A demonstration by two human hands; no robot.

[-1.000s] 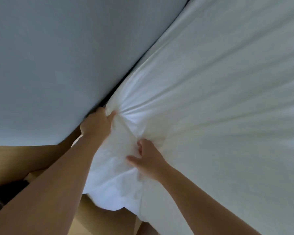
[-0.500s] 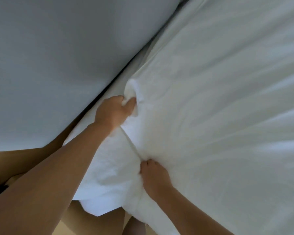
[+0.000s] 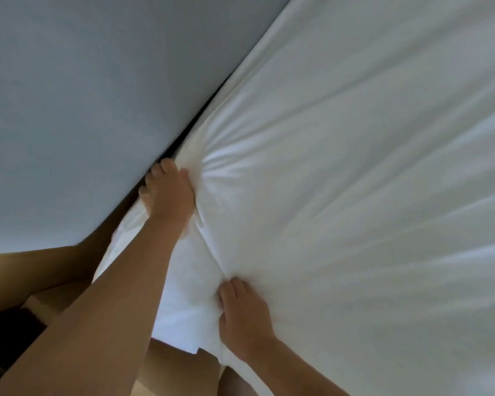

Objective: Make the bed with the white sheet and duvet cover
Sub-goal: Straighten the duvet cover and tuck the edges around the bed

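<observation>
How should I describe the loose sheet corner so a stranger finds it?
The white sheet fills the right of the view. At its near end, between the left hand and the right hand, the loose corner hangs over the edge. It is slack and bluish, unlike the taut cloth beside it.

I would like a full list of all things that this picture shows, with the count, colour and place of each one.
white sheet: one, white, fills the right side; creases run toward the upper hand, and a loose corner hangs at bottom centre.
wall: one, pale grey-blue, upper left; it may be a headboard, I cannot tell.
brown surface: one, brown, lower left, below the wall.
dark object: one, black, at the lower-left edge; unclear what it is.
left hand: one, grips bunched sheet beside the wall.
right hand: one, grips the sheet at bottom centre.
</observation>
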